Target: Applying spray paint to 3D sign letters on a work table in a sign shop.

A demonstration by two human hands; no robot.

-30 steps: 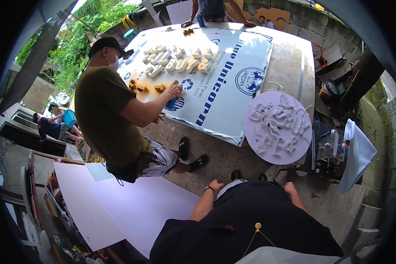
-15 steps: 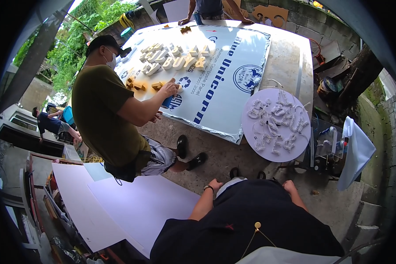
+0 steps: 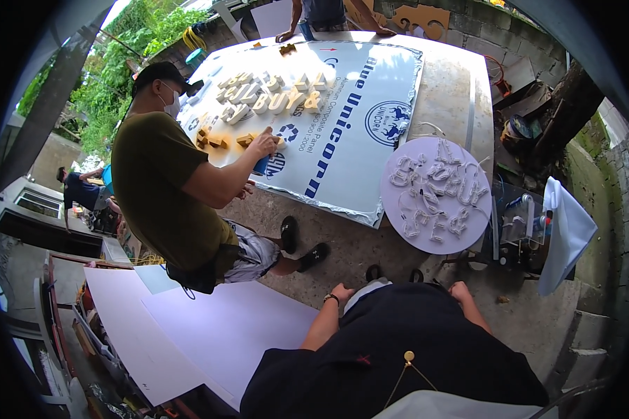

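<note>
My left hand (image 3: 341, 292) is at my left hip beside grey cloth, a dark band around its wrist. On the other side, my right hand (image 3: 459, 290) rests against the side of my black top. The fingers of both are too small and partly hidden to read, and no object shows in either. Ahead of them a round white board (image 3: 394, 211) carries several white letter shapes with thin wires. A co-worker in an olive shirt (image 3: 154, 157) stands at the left, holding a blue can (image 3: 261, 166) over the table near gold-coloured letter pieces (image 3: 245, 140).
A large silver-blue printed panel (image 3: 356, 150) covers much of the table, with several cream letters (image 3: 279, 102) standing on it. Another person (image 3: 326, 12) leans on the far edge. White sheets (image 3: 223, 335) lie at the left; a tool stand (image 3: 521, 227) is at the right.
The view has shifted slightly, moving the table a little to the left. The co-worker's hand and can have shifted slightly left. My hands stay at my sides.
</note>
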